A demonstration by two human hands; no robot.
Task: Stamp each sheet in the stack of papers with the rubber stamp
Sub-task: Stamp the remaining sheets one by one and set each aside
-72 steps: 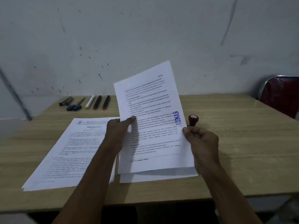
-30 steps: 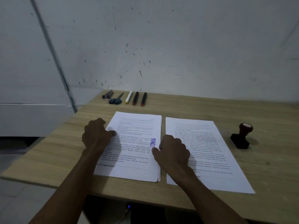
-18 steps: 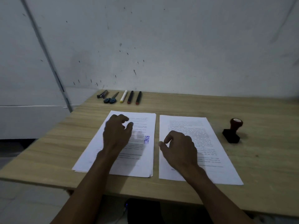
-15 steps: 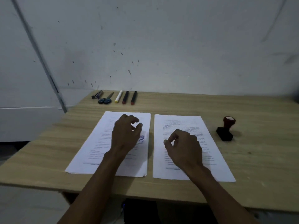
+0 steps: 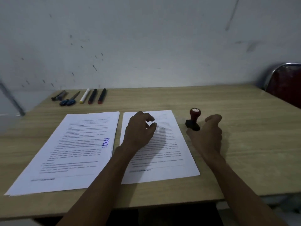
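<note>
Two piles of printed sheets lie side by side on the wooden table [image 5: 244,144]. The left pile [image 5: 78,152] shows a blue "LUNAS" stamp mark [image 5: 105,142] on its top sheet. The right sheet [image 5: 164,154] carries no stamp mark that I can see. My left hand [image 5: 140,129] hovers over the upper part of the right sheet, fingers loosely curled, holding nothing. The rubber stamp [image 5: 193,119], black base with a red knob, stands upright just right of that sheet. My right hand [image 5: 208,134] is spread right beside the stamp, apart from its handle.
At the back left of the table lie a dark tool [image 5: 58,95], blue-handled scissors [image 5: 69,100], a white marker [image 5: 84,96] and two black markers [image 5: 97,96]. A red chair back [image 5: 286,84] stands past the table's right corner. The wall is close behind.
My left hand moved from the stamped left pile over to the right sheet. My right hand left that sheet and reached right to the stamp. The view shifted rightward.
</note>
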